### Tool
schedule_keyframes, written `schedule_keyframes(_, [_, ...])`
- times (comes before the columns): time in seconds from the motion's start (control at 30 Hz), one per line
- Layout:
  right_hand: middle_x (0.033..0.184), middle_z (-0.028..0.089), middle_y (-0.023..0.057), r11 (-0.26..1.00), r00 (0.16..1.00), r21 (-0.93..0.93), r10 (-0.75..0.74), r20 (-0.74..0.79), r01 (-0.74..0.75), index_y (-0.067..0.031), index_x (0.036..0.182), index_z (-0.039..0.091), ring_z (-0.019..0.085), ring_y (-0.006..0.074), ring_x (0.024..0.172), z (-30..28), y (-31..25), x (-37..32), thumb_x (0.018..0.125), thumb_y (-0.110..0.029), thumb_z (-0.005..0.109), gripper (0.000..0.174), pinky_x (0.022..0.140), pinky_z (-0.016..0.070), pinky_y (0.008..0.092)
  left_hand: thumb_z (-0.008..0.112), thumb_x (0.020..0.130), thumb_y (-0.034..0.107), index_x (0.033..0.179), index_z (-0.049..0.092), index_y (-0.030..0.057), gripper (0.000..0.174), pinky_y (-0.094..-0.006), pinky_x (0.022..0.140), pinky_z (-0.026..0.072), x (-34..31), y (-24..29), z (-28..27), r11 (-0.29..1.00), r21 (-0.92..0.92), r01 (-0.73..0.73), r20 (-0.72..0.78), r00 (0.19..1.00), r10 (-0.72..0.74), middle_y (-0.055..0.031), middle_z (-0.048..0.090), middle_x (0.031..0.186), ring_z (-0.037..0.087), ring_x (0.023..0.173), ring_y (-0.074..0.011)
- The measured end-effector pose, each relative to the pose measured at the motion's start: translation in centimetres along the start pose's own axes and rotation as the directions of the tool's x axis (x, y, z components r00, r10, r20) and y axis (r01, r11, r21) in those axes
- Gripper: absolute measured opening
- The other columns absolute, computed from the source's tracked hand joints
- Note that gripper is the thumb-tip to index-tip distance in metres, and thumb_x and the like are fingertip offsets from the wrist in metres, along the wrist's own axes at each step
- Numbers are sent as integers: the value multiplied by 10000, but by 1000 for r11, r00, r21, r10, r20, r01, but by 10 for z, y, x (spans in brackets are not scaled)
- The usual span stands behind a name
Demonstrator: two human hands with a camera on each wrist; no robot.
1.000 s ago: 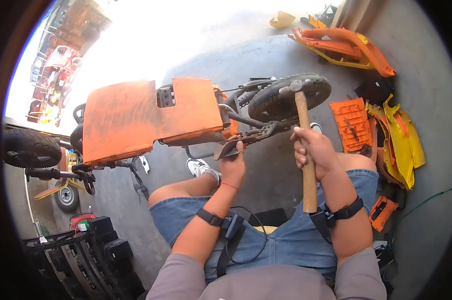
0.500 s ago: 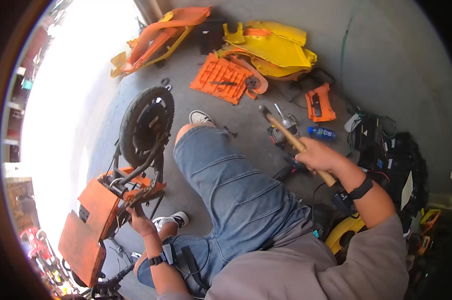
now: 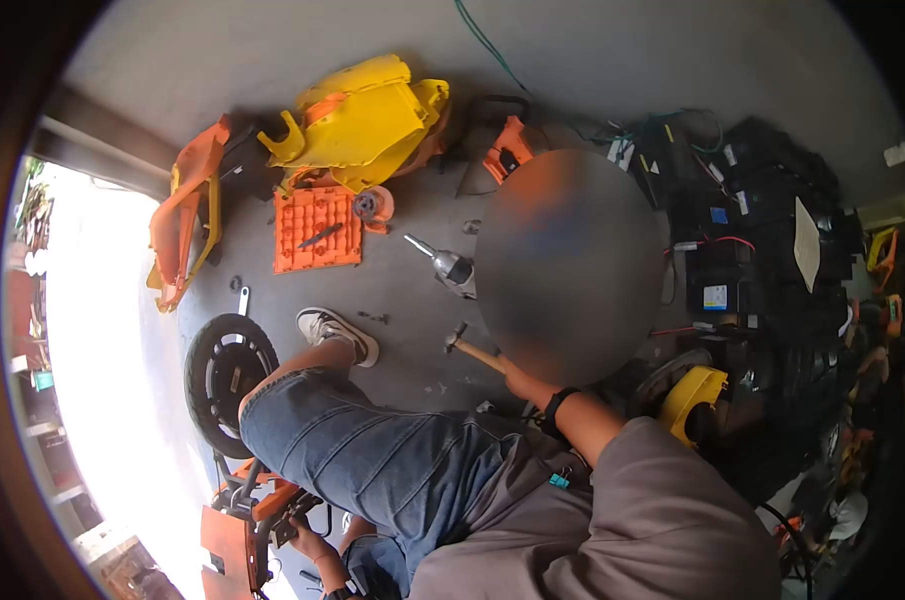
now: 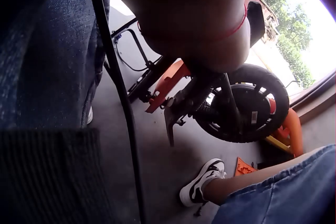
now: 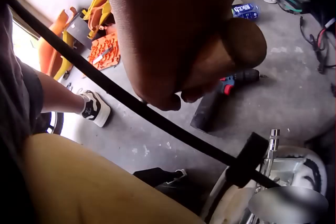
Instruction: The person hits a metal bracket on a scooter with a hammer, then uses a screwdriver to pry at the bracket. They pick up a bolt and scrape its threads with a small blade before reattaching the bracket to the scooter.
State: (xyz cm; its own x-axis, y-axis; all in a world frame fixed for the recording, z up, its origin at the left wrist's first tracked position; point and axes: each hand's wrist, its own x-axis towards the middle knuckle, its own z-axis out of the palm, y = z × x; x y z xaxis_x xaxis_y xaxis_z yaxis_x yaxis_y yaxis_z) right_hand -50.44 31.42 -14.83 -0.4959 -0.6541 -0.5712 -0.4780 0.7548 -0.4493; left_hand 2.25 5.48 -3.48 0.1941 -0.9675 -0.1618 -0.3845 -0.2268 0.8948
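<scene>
My right hand point(image 3: 521, 380) grips the wooden handle of a hammer point(image 3: 473, 348) low above the floor, its steel head pointing left; a blurred disc hides part of the hand. In the right wrist view the handle's butt end point(image 5: 247, 43) sticks out of the curled fingers. At lower left lies a partly stripped scooter with an orange panel point(image 3: 228, 540) and a black wheel point(image 3: 231, 385). My left hand point(image 3: 315, 543) holds a dark metal part on the scooter's underside. In the left wrist view the forearm hides its fingers, with the wheel point(image 4: 244, 106) just beyond.
A power tool with a silver nose point(image 3: 451, 266) lies on the floor ahead. In the right wrist view a cordless drill point(image 5: 244, 77) and a blue-labelled bottle point(image 5: 245, 11) appear. Yellow body panels point(image 3: 363, 125), an orange ribbed panel point(image 3: 318, 228) and black battery packs point(image 3: 718, 265) lie around.
The head view has swung right, so the scooter now sits at lower left. My right hand has carried the hammer away from the scooter and lowered it toward the floor. The left hand stays at the scooter.
</scene>
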Motion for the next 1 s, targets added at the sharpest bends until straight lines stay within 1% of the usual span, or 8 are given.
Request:
schedule_keyframes(0.23, [1075,643,198,983,982,37,180,61,-183,-47,1131,571,642,377,969,32,44,6,873,-117,539,269,835,518,480,496,1004,161,1264,519,-45,333,-344,951,443,13,19,13,999,37,19,30,999,-20,-101,594,1189,566,1057,-195])
schedule_keyframes(0.47, [1041,647,204,986,990,95,139,0,-138,-42,1027,626,610,396,991,-39,75,-60,854,-127,550,207,827,493,472,530,1000,224,1246,521,-40,361,-352,909,486,-3,55,4,998,62,-28,15,1000,27,-131,615,1163,609,1015,-212])
schedule_keyframes(0.6, [962,666,202,976,952,101,164,257,-195,-63,946,694,628,378,961,-11,90,-113,801,-126,584,193,815,491,468,521,997,155,1213,551,-52,300,-339,887,498,-5,51,1,991,124,-44,-20,999,47,-120,627,1130,612,982,-198])
schedule_keyframes(0.67, [941,678,205,994,867,-92,96,488,-59,-70,901,727,641,381,937,29,101,-130,779,-151,613,185,809,504,456,516,998,156,1209,556,-51,298,-336,886,497,-11,55,9,989,143,-49,-25,998,53,-116,628,1126,611,975,-196])
schedule_keyframes(0.73, [946,687,211,927,664,-139,-140,735,349,-67,888,737,653,375,931,154,169,-142,799,-250,640,226,805,512,451,510,999,157,1206,561,-50,297,-334,886,496,-15,57,5,984,172,-50,-42,997,58,-112,630,1121,610,969,-193])
schedule_keyframes(0.8, [1035,678,220,989,722,31,86,687,-148,-58,975,722,639,379,1011,129,138,-182,846,-386,614,369,856,499,453,489,1006,175,1240,538,-42,324,-349,947,481,-10,53,-8,969,237,-71,55,997,60,-127,586,1196,584,1060,-215])
schedule_keyframes(0.93, [933,691,231,998,724,4,48,688,-70,15,912,711,673,365,945,142,115,-221,837,-227,567,292,793,522,454,492,996,158,1231,545,-44,315,-353,920,501,-3,54,-29,987,138,-83,60,995,76,-136,591,1175,598,1022,-226])
schedule_keyframes(1.0, [1006,675,252,969,785,239,-103,611,-59,26,971,696,663,372,985,144,112,-224,838,-233,562,320,830,511,462,483,991,130,1223,546,-44,297,-350,914,502,-3,62,-32,975,205,-84,41,996,78,-132,589,1166,600,999,-219])
